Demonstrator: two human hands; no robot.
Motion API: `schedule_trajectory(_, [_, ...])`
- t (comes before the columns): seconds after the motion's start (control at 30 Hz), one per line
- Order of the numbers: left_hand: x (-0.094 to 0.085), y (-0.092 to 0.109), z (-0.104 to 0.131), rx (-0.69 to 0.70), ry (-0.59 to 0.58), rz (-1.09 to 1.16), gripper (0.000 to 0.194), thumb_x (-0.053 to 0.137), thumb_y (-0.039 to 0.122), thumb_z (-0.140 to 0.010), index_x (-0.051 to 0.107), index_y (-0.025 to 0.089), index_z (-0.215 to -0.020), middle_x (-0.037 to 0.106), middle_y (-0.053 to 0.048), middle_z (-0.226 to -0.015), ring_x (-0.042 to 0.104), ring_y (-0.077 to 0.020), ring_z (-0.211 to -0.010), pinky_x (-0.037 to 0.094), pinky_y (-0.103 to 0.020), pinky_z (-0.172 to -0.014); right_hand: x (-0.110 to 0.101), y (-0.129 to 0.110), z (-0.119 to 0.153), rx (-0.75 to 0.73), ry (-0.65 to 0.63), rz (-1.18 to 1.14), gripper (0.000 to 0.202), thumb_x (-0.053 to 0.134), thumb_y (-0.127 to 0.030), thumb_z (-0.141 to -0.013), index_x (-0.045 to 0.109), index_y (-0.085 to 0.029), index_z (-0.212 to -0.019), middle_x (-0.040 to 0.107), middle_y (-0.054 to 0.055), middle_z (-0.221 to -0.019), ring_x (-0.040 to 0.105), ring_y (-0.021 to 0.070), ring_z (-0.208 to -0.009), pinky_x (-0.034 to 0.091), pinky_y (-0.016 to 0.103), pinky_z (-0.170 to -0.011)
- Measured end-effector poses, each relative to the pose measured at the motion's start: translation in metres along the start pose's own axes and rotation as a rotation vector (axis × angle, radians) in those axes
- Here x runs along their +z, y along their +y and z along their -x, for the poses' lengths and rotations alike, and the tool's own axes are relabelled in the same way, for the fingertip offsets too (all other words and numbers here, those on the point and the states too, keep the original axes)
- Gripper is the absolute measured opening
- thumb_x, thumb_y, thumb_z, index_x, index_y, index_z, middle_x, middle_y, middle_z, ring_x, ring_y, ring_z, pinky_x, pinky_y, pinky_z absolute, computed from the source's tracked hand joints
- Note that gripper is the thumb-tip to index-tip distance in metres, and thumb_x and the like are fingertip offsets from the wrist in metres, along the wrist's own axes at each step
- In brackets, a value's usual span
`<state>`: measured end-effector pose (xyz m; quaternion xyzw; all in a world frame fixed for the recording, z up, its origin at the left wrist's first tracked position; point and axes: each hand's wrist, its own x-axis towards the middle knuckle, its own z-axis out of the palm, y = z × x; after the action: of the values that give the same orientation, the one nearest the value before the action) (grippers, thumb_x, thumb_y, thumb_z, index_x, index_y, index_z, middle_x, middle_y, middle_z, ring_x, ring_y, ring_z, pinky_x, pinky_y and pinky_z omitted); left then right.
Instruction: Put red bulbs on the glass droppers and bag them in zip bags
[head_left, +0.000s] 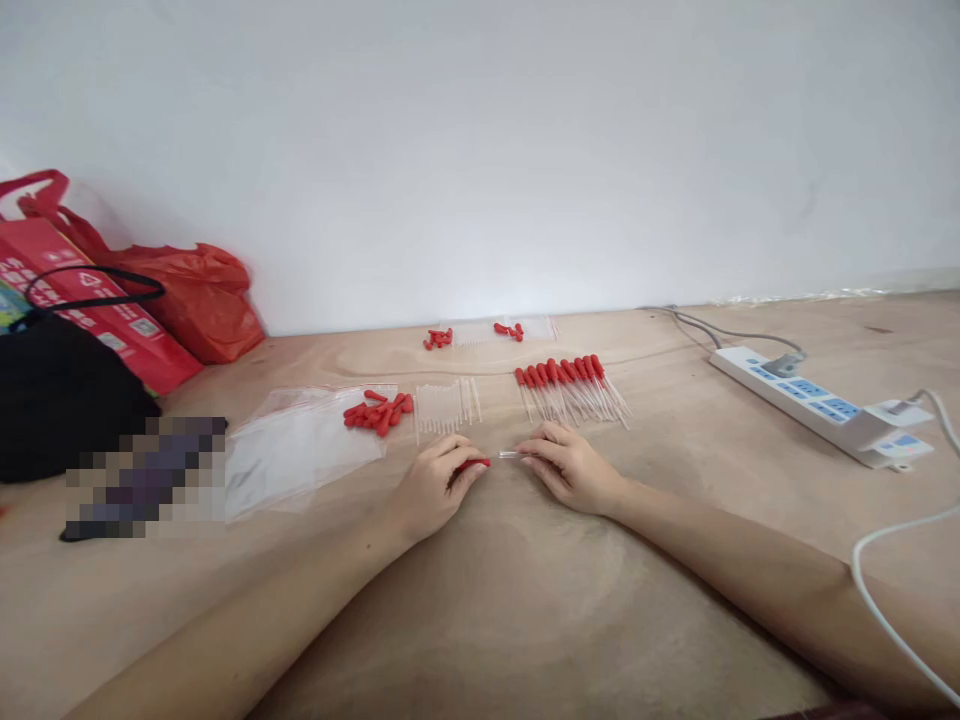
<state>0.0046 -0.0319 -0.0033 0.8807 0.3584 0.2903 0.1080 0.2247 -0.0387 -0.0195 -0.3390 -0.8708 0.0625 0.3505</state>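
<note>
Between the thumb and fingers of my left hand (442, 485) is a red rubber bulb (474, 463), its end pointing right. My right hand (568, 467) pinches a clear glass dropper tube (510, 455) whose free end faces the bulb, with a small gap between them. Beyond my left hand lie a pile of loose red bulbs (380, 411) and a row of bare glass tubes (442, 407). Past my right hand, several droppers with red bulbs fitted (562, 385) lie side by side.
Clear plastic bags (300, 450) lie at left, near a pixelated dark item (157, 480), a black bag (67, 400) and red bags (195, 300). More red bulbs (438, 339) lie near the wall (480, 150). At right are a power strip (817, 405) and a white cable (862, 560).
</note>
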Motion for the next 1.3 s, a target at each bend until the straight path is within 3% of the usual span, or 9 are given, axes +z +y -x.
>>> schedule_trajectory(0.2, [-0.002,0.006,0.000,-0.043,-0.016,-0.098,0.016,0.041,0.027,-0.087,0.055,0.020,-0.085,0.064,0.003,-0.080,0.057,-0.0138,-0.076,0.028,-0.036,-0.085,0.000,0.000,0.001,-0.043,-0.002,0.007,0.022,0.044,-0.020,-0.085,0.056,-0.019,-0.103,0.057,0.005,-0.084,0.052,0.0137,-0.078,0.038,0.030,-0.071])
schedule_trajectory(0.47, [-0.001,0.008,0.001,-0.013,-0.004,-0.075,0.016,0.042,0.027,-0.087,0.057,0.023,-0.084,0.064,0.005,-0.075,0.057,-0.0120,-0.074,0.017,-0.036,-0.089,0.005,-0.001,-0.001,-0.099,0.033,0.025,0.023,0.045,-0.021,-0.085,0.059,-0.018,-0.102,0.057,0.005,-0.082,0.051,0.0125,-0.075,0.036,0.028,-0.069])
schedule_trajectory(0.87, [0.000,0.009,0.003,0.078,0.026,-0.094,0.016,0.045,0.026,-0.085,0.057,0.019,-0.077,0.061,0.005,-0.065,0.056,-0.0110,-0.064,0.019,-0.037,-0.088,0.001,-0.016,-0.008,-0.088,-0.094,0.207,0.022,0.040,-0.017,-0.085,0.061,-0.016,-0.087,0.056,0.003,-0.074,0.046,0.0110,-0.064,0.024,0.029,-0.063])
schedule_trajectory(1.3, [0.000,0.013,0.002,0.150,-0.009,-0.100,0.017,0.044,0.025,-0.084,0.055,0.018,-0.074,0.061,0.003,-0.065,0.056,-0.0117,-0.065,0.023,-0.037,-0.087,0.012,-0.021,-0.012,-0.133,-0.110,0.233,0.030,0.031,-0.019,-0.088,0.055,-0.014,-0.070,0.055,0.001,-0.063,0.037,0.0105,-0.053,0.020,0.028,-0.061])
